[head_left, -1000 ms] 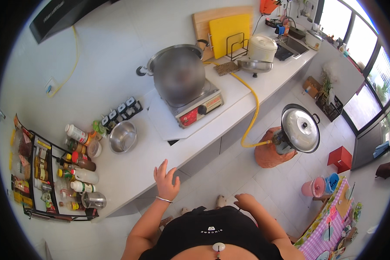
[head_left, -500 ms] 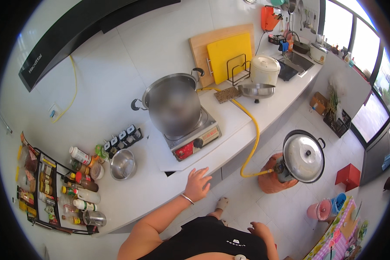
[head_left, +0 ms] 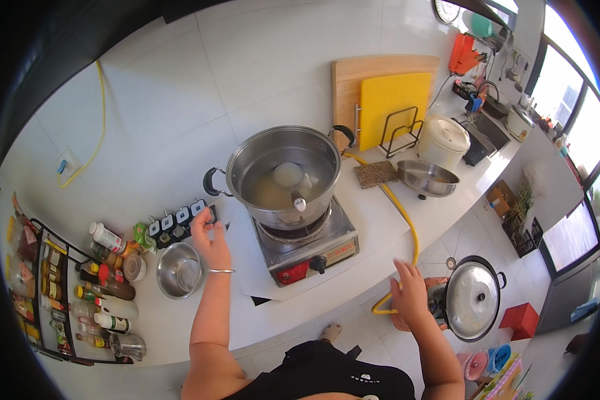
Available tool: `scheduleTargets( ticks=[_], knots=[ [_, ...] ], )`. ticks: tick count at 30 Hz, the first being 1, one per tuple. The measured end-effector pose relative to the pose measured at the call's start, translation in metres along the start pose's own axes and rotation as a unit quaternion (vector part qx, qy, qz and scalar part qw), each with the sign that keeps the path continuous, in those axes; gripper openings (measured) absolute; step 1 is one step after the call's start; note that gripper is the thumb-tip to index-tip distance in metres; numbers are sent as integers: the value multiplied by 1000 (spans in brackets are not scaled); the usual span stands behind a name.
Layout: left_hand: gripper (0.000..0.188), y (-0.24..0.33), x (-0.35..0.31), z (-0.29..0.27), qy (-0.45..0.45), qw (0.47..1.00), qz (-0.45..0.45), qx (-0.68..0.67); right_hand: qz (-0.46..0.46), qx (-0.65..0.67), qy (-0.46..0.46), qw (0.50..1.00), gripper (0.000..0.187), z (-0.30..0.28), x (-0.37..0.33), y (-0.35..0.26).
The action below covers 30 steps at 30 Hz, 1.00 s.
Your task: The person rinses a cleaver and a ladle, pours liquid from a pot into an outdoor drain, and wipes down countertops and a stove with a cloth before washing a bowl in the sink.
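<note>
Bright daylight, framed by a black fisheye rim
Light enters through the windows (head_left: 557,77) at right, burning nearly white; glare spots the steel lid (head_left: 470,311), the counter (head_left: 260,321) bows, and the upper left sinks into darkness (the middle reads fairly crisp).

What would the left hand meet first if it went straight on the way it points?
Probably the right end of the black seasoning rack, which the left hand's fingertips overlap in this view; depth is unclear, so it might pass above.
</note>
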State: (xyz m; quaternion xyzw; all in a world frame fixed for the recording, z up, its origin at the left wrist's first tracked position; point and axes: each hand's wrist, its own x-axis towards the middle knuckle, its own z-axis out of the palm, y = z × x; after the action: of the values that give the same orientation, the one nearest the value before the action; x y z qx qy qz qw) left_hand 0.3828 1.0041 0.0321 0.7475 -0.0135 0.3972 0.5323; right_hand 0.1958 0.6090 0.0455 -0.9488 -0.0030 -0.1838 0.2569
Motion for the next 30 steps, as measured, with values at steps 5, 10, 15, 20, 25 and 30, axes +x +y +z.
scheduleTargets(
  ticks=[5,10,15,20,25,30],
  knots=[
    [34,-14,43,5,28,985,-130,-110,-152,36,35,987,65,37,130,-111],
    [37,-4,61,10,-13,969,-210,-128,-185,79,65,977,64,82,189,-123],
    [36,-8,62,8,-80,960,-237,-128,-180,109,149,966,39,79,249,-98],
    [30,-8,84,11,-70,958,-251,-116,40,185,93,978,36,63,319,-83],
    [31,-6,109,16,-97,926,-346,-119,-6,108,151,983,31,67,348,-53],
    [29,-8,128,30,-196,919,-342,-18,179,255,-5,950,36,64,373,-20]
  ],
)
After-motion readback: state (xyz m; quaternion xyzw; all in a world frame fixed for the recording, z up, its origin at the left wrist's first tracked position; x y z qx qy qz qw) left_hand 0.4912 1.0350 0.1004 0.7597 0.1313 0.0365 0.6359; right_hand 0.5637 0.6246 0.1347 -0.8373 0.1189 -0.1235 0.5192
